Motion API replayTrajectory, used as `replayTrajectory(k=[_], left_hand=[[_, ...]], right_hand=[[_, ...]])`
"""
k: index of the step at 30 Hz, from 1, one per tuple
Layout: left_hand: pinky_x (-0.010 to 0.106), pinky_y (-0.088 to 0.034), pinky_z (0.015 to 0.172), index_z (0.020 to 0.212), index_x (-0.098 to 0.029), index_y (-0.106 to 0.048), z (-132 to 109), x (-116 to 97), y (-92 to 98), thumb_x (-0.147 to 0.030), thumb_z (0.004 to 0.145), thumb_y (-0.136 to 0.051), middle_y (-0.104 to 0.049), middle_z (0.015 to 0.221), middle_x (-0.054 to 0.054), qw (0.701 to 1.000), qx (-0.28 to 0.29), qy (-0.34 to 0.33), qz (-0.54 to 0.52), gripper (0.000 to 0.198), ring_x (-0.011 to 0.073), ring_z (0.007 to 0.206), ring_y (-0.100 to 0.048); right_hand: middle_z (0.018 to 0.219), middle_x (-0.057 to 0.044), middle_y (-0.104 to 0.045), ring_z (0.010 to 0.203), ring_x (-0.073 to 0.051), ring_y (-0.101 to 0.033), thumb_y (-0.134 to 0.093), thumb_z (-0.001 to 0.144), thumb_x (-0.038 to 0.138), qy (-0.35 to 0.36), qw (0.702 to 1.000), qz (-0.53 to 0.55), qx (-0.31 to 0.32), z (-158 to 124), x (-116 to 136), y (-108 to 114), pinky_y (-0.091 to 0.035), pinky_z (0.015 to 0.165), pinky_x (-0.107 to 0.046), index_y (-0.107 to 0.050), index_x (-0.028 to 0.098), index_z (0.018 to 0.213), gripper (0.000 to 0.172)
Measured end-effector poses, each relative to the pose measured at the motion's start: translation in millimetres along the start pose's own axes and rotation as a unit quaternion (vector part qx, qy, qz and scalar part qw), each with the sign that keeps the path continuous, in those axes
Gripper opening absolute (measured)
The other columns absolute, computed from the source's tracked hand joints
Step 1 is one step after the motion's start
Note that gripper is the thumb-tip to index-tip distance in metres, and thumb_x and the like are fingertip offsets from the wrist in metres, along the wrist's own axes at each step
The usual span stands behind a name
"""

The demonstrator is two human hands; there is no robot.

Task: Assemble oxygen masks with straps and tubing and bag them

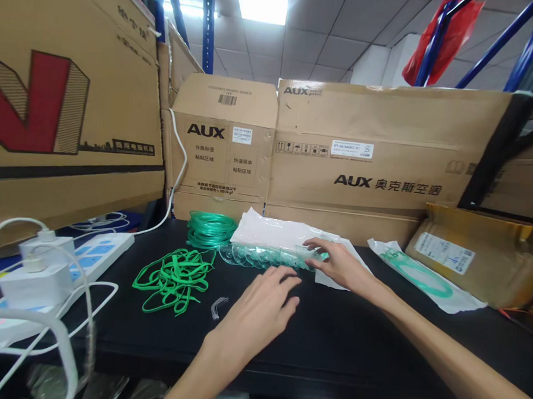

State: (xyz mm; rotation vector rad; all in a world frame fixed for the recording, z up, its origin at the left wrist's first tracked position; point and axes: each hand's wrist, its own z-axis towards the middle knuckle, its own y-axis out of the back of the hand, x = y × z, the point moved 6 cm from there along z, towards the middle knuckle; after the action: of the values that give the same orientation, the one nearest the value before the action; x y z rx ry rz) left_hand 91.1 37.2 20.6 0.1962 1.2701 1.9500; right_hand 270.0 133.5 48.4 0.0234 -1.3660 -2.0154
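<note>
Right of the loose green bands (173, 278) on the black tabletop (353, 338), a row of clear-green masks (254, 257) runs left-right, with the left hand (261, 309) open and empty just before it and the right hand (341, 266) resting spread-fingered on its right end.

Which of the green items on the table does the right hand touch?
The row of clear green-tinted plastic pieces before the white bags; the right hand rests on it. The coiled tubing, loose bands and sealed packet lie untouched.
</note>
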Motion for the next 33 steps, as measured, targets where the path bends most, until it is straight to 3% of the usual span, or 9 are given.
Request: replayTrajectory(k=[5, 8, 17, 23, 28, 33], left_hand=[[0.056, -0.041, 0.115, 0.149, -0.023, -0.047, -2.1, 20.3, 5.7, -0.027, 0.101, -0.048, -0.036, 0.162, 0.008, 0.997, 0.024, 0.061, 0.036, 0.048, 0.0313, 0.148, -0.035], [0.059, -0.044, 0.111, 0.153, -0.025, -0.042, -5.0, 26.1, 4.8, -0.027, 0.101, -0.047, -0.029, 0.165, 0.009, 0.996, 0.041, 0.078, 0.023, 0.052, 0.0326, 0.149, -0.034], [0.061, -0.038, 0.115, 0.156, -0.028, -0.037, -6.9, 33.4, -0.5, -0.027, 0.102, -0.041, -0.025, 0.166, 0.004, 0.993, 0.078, 0.092, 0.0, 0.054, 0.0298, 0.153, -0.026], [0.058, -0.038, 0.116, 0.154, -0.028, -0.041, -6.5, 34.8, -0.9, -0.027, 0.102, -0.044, -0.029, 0.165, 0.005, 0.994, 0.067, 0.083, 0.003, 0.053, 0.029, 0.151, -0.029], [0.057, -0.04, 0.116, 0.151, -0.028, -0.047, -6.6, 36.7, -1.0, -0.028, 0.101, -0.046, -0.034, 0.163, 0.006, 0.996, 0.051, 0.072, -0.014, 0.049, 0.0298, 0.15, -0.033], [0.053, -0.034, 0.12, 0.155, -0.027, -0.041, -7.2, 38.3, -3.2, -0.029, 0.102, -0.043, -0.026, 0.165, 0.001, 0.989, 0.101, 0.109, 0.012, 0.053, 0.0253, 0.153, -0.026]], right_hand=[[0.128, -0.007, -0.072, 0.117, -0.029, -0.066, -0.062, 0.092, 0.04, 0.017, 1.0, -0.003, 0.021, -2.1, 0.4, -1.1, -0.051, 0.099, -0.043, -0.068, 0.026, 0.126, 0.038], [0.131, -0.007, -0.07, 0.12, -0.029, -0.065, -0.061, 0.093, 0.041, 0.027, 0.999, -0.004, 0.03, -0.4, -1.9, -1.3, -0.053, 0.098, -0.041, -0.068, 0.026, 0.13, 0.04], [0.131, -0.009, -0.07, 0.121, -0.03, -0.063, -0.063, 0.093, 0.043, 0.06, 0.995, -0.029, 0.078, 5.3, 3.5, -7.2, -0.045, 0.105, -0.042, -0.066, 0.027, 0.135, 0.045], [0.125, -0.011, -0.073, 0.115, -0.031, -0.066, -0.065, 0.09, 0.045, 0.047, 0.991, -0.046, 0.114, 12.5, -4.0, -15.8, -0.048, 0.098, -0.04, -0.068, 0.025, 0.132, 0.047], [0.113, -0.008, -0.078, 0.097, -0.027, -0.072, -0.065, 0.089, 0.043, 0.06, 0.986, -0.047, 0.147, 22.7, 0.8, -14.9, -0.051, 0.086, -0.034, -0.076, 0.027, 0.119, 0.035], [0.117, -0.011, -0.076, 0.104, -0.029, -0.07, -0.066, 0.089, 0.045, 0.059, 0.989, -0.061, 0.123, 24.5, -2.9, -19.8, -0.051, 0.092, -0.036, -0.072, 0.024, 0.127, 0.044]])
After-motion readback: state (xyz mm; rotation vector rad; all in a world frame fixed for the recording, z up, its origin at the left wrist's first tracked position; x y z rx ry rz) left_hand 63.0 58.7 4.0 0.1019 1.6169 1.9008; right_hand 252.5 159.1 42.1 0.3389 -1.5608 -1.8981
